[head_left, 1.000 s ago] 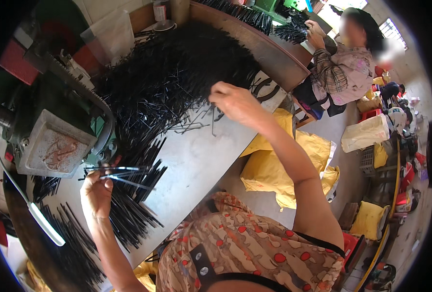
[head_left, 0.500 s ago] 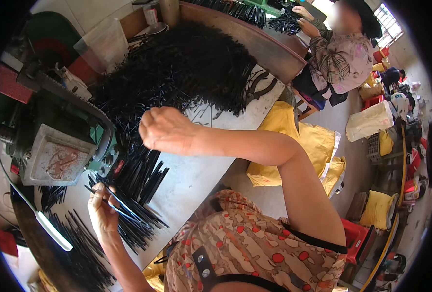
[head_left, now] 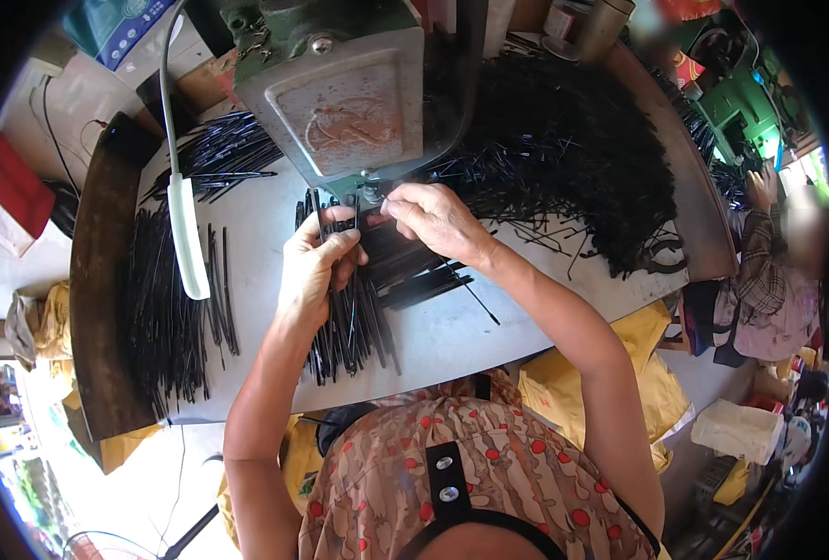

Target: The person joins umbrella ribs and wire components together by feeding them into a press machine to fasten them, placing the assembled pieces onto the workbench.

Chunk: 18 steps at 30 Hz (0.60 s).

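My left hand (head_left: 319, 257) is closed round thin black strips (head_left: 351, 327), its thumb and index finger pinching at their upper ends. The strips hang toward the table's near edge. My right hand (head_left: 433, 217) is closed in a pinch beside the small metal foot (head_left: 370, 193) under the machine; what its fingertips hold, if anything, is too small to make out. Just above both hands stands the machine head (head_left: 340, 121), green with a grey metal end cover, much like a sewing machine. A blurred bundle of black strips (head_left: 405, 266) lies under my right wrist.
A large tangled heap of black strips (head_left: 564, 159) covers the far right of the table (head_left: 452, 345). More strips (head_left: 167, 308) lie in rows at the left, beside a white lamp (head_left: 187, 238). A raised brown edge (head_left: 106, 280) bounds the left side. A co-worker (head_left: 778, 271) sits at the far right.
The view has swung left. My right hand has come from over the heap to the machine's foot. My left hand, still with strips, has moved up close under the machine head.
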Each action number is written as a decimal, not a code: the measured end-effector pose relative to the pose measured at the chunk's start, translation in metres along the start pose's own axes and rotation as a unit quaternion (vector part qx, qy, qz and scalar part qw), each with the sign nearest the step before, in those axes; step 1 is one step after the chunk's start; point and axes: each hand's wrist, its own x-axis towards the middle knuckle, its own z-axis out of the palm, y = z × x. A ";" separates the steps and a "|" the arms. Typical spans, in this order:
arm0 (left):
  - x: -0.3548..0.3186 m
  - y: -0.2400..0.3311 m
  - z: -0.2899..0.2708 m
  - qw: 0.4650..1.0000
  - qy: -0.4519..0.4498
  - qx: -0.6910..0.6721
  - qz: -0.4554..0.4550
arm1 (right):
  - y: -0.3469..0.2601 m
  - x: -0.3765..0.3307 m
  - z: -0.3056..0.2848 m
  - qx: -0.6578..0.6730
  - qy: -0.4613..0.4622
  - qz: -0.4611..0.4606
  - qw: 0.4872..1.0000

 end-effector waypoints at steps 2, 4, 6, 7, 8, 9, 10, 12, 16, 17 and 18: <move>0.002 -0.001 -0.001 1.000 0.000 0.007 -0.011 | 0.001 0.003 0.001 -0.003 -0.002 -0.001 1.000; 0.002 -0.001 0.001 1.000 -0.005 -0.005 -0.010 | 0.001 0.002 0.001 -0.001 -0.002 0.012 1.000; 0.003 -0.001 0.003 1.000 -0.012 -0.017 -0.009 | -0.001 0.001 0.002 0.074 0.063 0.018 0.995; 0.004 -0.001 0.005 1.000 -0.016 -0.019 -0.011 | 0.001 0.002 0.002 0.069 0.077 0.005 0.995; 0.005 -0.001 0.006 1.000 -0.020 -0.020 -0.013 | 0.001 0.002 0.000 0.068 0.077 0.005 0.995; 0.005 -0.001 0.007 0.999 -0.020 -0.020 -0.014 | 0.001 0.003 -0.002 0.072 0.069 0.017 0.995; 0.006 -0.001 0.007 0.999 -0.026 -0.018 -0.017 | 0.001 0.004 -0.004 0.075 0.062 0.029 0.995; 0.007 -0.001 0.008 0.999 -0.031 -0.016 -0.021 | 0.006 0.008 -0.007 0.093 0.039 0.051 0.994; 0.007 -0.001 0.007 0.999 -0.031 -0.016 -0.013 | 0.000 0.007 -0.005 0.134 0.016 0.042 0.990; 0.006 0.000 0.006 0.999 -0.032 -0.017 -0.010 | -0.002 0.006 -0.005 0.133 0.014 0.043 0.990; 0.006 0.000 0.006 0.999 -0.031 -0.018 -0.011 | -0.003 0.005 -0.005 0.158 0.019 0.072 0.985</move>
